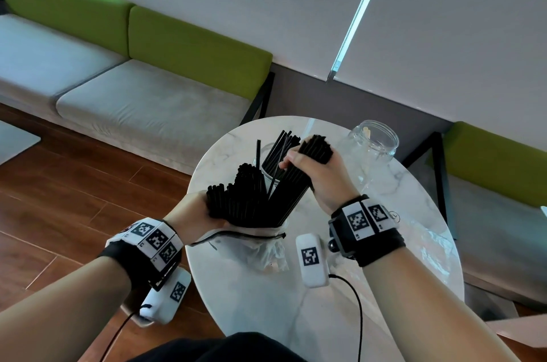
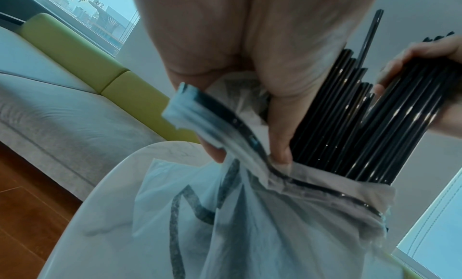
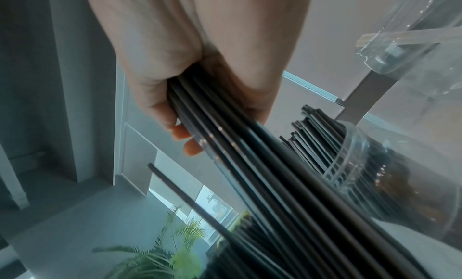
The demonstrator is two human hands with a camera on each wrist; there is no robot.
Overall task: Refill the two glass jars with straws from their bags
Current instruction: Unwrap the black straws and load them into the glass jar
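Note:
My left hand [image 1: 204,213] grips a clear zip bag [image 1: 260,240] full of black straws [image 1: 236,199] above the round marble table [image 1: 266,302]. The bag's mouth [image 2: 312,180] is open and the straws stick up out of it. My right hand [image 1: 319,172] is wrapped round a thick bunch of black straws [image 1: 313,151], its lower ends still in the bag. Behind the bunch stands a glass jar [image 1: 270,172] holding several black straws [image 3: 315,137]. A second glass jar [image 1: 374,139] stands at the back right, with a pale straw or two inside.
A crumpled clear plastic bag [image 1: 429,240] lies on the table's right side. A grey and green bench [image 1: 148,89] runs along the wall behind the table. Wooden floor [image 1: 59,199] lies to the left.

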